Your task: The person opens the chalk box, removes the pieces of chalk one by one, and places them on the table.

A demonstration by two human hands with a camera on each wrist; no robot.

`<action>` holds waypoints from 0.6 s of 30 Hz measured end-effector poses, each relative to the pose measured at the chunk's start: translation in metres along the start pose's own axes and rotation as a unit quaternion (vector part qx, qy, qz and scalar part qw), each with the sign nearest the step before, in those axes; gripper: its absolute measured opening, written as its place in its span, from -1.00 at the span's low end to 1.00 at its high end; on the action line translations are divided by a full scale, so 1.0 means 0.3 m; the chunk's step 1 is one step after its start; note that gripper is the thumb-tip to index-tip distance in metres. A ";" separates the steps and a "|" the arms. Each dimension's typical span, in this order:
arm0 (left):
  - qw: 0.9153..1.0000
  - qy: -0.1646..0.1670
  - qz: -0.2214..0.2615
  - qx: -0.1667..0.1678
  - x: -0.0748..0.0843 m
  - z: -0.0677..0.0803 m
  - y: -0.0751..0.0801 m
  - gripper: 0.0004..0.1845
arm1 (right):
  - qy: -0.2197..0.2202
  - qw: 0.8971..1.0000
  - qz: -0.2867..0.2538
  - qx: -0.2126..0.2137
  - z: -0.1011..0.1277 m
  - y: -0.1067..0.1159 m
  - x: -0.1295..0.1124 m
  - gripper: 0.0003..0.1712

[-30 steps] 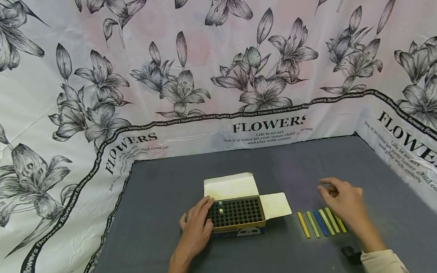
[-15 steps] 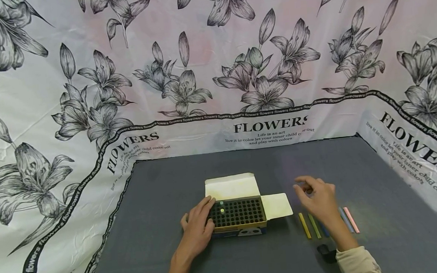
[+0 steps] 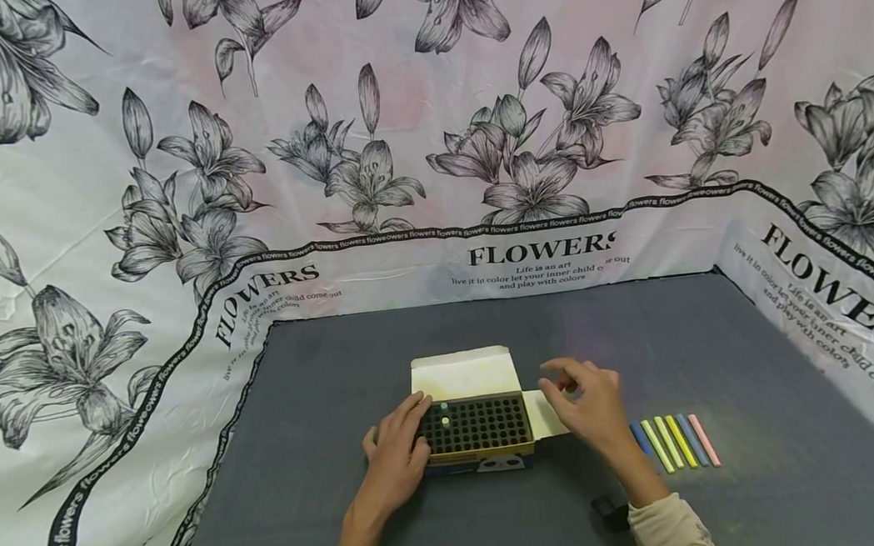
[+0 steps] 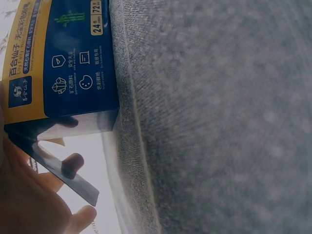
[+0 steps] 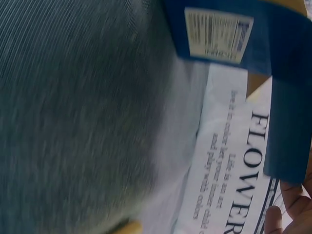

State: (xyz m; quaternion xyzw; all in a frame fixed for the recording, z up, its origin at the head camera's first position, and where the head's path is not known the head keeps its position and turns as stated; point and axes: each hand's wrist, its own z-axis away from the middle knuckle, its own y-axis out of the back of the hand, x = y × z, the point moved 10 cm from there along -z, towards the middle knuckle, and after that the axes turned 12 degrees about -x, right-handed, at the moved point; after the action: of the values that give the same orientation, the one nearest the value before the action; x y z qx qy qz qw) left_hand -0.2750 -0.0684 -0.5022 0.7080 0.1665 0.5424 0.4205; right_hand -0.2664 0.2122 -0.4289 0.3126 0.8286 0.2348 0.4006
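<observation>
A chalk box [image 3: 485, 452], dark blue and yellow with its flaps folded back, stands on the table. Its holder [image 3: 487, 423] is full of round holes; a green chalk [image 3: 443, 406] and a pale yellow chalk [image 3: 445, 422] show in it at the left. My left hand [image 3: 394, 451] holds the box's left end, fingers at the back corner and thumb at the front. My right hand [image 3: 591, 401] hovers over the right flap [image 3: 543, 415], fingers loosely bent, with nothing visible between thumb and fingertips. In the right wrist view, its fingers [image 5: 292, 200] appear beside the blue flap [image 5: 291, 126].
Right of the box, several chalk sticks lie side by side, among them a blue stick [image 3: 640, 438], a yellow stick [image 3: 681, 441] and a pink stick [image 3: 704, 439]. The grey table [image 3: 338, 371] ends at a flower-printed cloth [image 3: 377, 277] behind and at the sides.
My right hand has moved left from above the chalk row to the box's right flap, uncovering the sticks at the row's right end. The left hand and box have stayed put.
</observation>
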 end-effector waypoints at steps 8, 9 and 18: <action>1.000 0.008 -0.005 -0.005 -0.005 -0.007 -0.004 -0.40 | 0.031 0.998 0.001 -0.050 -0.010 -0.113 -0.095 -0.74; 1.000 0.007 -0.005 -0.006 -0.004 -0.007 -0.004 -0.40 | 0.037 0.998 0.000 -0.057 -0.011 -0.127 -0.108 -0.73; 1.000 0.008 -0.001 -0.006 -0.009 -0.006 -0.007 -0.40 | 0.058 0.992 -0.001 -0.112 -0.035 -0.226 -0.188 -0.71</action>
State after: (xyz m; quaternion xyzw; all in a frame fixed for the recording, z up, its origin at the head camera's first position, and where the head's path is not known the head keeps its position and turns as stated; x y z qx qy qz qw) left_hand -0.2773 -0.0682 -0.5053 0.7010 0.1668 0.5485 0.4242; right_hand -0.2699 0.1237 -0.4370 0.2511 0.8192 0.3436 0.3846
